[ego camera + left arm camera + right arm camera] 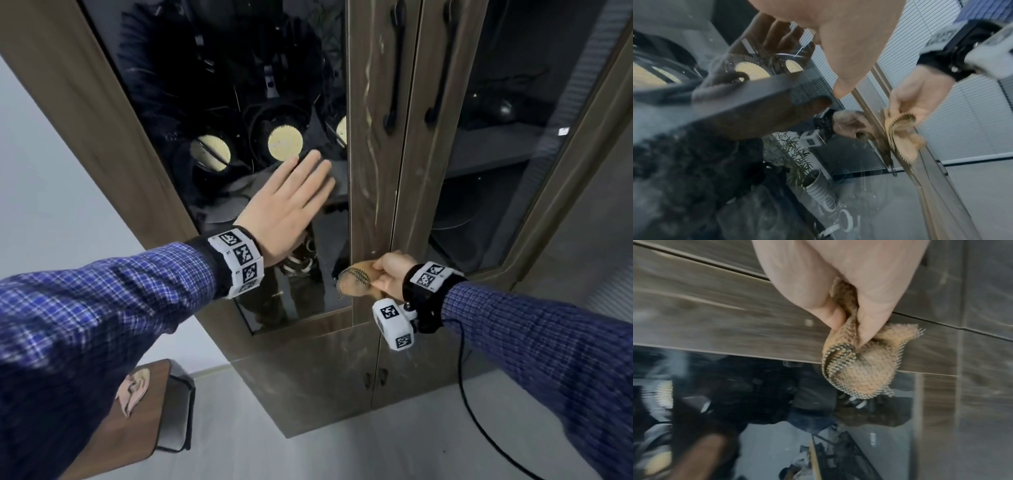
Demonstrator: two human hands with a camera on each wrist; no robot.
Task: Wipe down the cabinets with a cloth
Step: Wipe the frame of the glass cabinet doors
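Observation:
A tall wooden cabinet [371, 192] with dark glass doors stands before me. My left hand [291, 198] lies flat, fingers straight, on the left door's glass [219, 85]. My right hand [388, 274] grips a bunched tan cloth [356, 279] with a dark woven edge against the lower part of the left door's wooden stile. In the right wrist view the cloth [863, 369] is pinched between thumb and fingers [869, 318], hanging over the edge where wood meets glass. The left wrist view shows the cloth [902, 134] held by the right hand [918, 95].
Two black handles [394, 68] run down the middle stiles. The lower cabinet doors [325, 370] sit beneath the glass ones. A small wooden stool [137, 418] with a pink rag stands at lower left. A black cable [472, 411] hangs from my right wrist.

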